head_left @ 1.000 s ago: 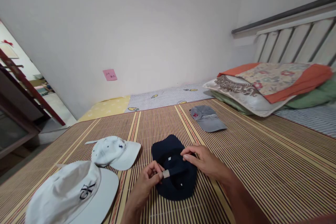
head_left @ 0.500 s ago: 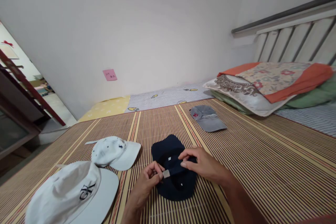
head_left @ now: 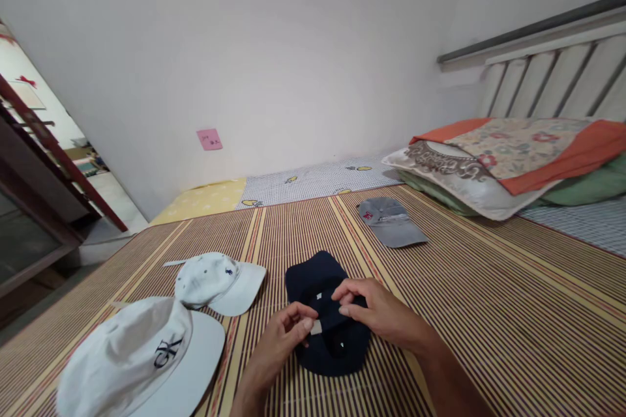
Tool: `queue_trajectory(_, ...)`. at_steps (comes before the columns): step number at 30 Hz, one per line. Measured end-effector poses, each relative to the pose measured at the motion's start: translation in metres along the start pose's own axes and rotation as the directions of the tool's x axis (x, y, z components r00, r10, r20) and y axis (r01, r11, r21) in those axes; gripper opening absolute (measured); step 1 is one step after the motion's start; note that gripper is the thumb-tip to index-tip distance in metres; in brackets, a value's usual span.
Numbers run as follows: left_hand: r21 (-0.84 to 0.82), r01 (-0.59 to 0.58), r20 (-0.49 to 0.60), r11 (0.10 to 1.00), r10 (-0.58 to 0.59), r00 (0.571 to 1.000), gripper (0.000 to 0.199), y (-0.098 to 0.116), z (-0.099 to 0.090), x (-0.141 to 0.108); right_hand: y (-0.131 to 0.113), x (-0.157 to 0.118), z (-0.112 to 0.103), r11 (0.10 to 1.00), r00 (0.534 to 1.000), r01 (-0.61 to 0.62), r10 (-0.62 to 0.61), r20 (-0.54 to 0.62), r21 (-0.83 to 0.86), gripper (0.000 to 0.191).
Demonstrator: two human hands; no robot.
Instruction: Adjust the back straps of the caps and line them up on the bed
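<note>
A dark navy cap (head_left: 315, 273) lies on the striped mat, its brim pointing away from me and its back strap facing up. My left hand (head_left: 286, 335) pinches the strap beside a pale metal buckle (head_left: 316, 327). From the other side, my right hand (head_left: 374, 306) grips the strap of the same cap between thumb and fingers. To the left sit a white cap with a small dark logo (head_left: 210, 280) and, nearer to me, a larger white cap with black letters (head_left: 132, 352).
Beyond the navy cap, a grey cap (head_left: 391, 221) rests on the striped mat (head_left: 489, 313). Pillows with a floral, orange-edged cover (head_left: 518, 143) lie at the right by a radiator (head_left: 552, 78). A pink note (head_left: 209, 139) is on the wall.
My left fingers have shifted slightly right and up along the strap, now partly covering the buckle. The view has moved a little; both hands remain at the navy cap.
</note>
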State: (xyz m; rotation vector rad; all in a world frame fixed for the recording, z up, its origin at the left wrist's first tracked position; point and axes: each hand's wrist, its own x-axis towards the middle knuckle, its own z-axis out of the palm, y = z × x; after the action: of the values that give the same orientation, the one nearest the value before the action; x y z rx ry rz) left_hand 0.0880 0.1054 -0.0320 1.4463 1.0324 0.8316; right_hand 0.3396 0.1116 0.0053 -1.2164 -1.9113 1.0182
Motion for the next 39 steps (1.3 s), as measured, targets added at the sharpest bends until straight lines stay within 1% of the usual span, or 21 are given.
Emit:
queue_trajectory(2, -0.002, -0.013, 0.025, 1.0, 0.013, 1.0, 0.039, 0.001, 0.0, 0.0, -0.001, 0.001, 0.0, 1.0, 1.0, 0.004, -0.004, 0.001, -0.004, 0.02)
queue_trajectory(6, -0.063, -0.051, 0.074, 0.997, 0.055, 0.996, 0.036, -0.002, -0.001, -0.001, 0.0, 0.002, -0.001, 0.999, 1.0, 0.009, -0.01, -0.015, -0.032, 0.017)
queue_trajectory(12, -0.148, -0.059, 0.107, 0.987, 0.075, 0.991, 0.034, -0.007, -0.004, 0.001, 0.007, 0.001, -0.004, 0.999, 0.999, 0.021, -0.023, -0.037, -0.035, 0.014)
queue_trajectory(15, -0.137, -0.074, 0.092, 0.988, 0.087, 0.992, 0.032, -0.004, -0.004, 0.0, 0.011, 0.001, -0.004, 0.999, 0.999, 0.039, -0.04, -0.034, -0.023, 0.013)
queue_trajectory(19, -0.074, -0.069, 0.053, 0.995, 0.073, 0.996, 0.031, 0.0, -0.004, -0.002, 0.009, 0.002, -0.005, 1.0, 0.999, 0.031, -0.03, -0.033, 0.006, 0.013)
queue_trajectory(28, -0.041, -0.085, 0.033, 0.996, 0.086, 0.996, 0.03, -0.002, -0.006, -0.003, 0.008, 0.0, -0.01, 0.999, 1.0, 0.013, -0.013, -0.012, 0.032, 0.013)
queue_trajectory(32, 0.002, -0.091, -0.013, 0.996, 0.091, 0.996, 0.033, -0.003, -0.006, -0.002, 0.007, -0.003, -0.015, 1.0, 0.999, 0.019, -0.019, 0.03, 0.025, 0.014)
queue_trajectory(37, 0.028, -0.086, -0.166, 0.996, 0.09, 0.982, 0.037, -0.003, -0.004, 0.001, 0.007, -0.005, -0.021, 0.999, 0.998, 0.039, -0.039, 0.058, 0.01, 0.015)
queue_trajectory(39, 0.018, -0.099, -0.193, 0.995, 0.1, 0.976, 0.034, -0.003, -0.004, 0.001, 0.007, -0.005, -0.021, 0.999, 0.998, 0.042, -0.042, 0.045, 0.013, 0.016)
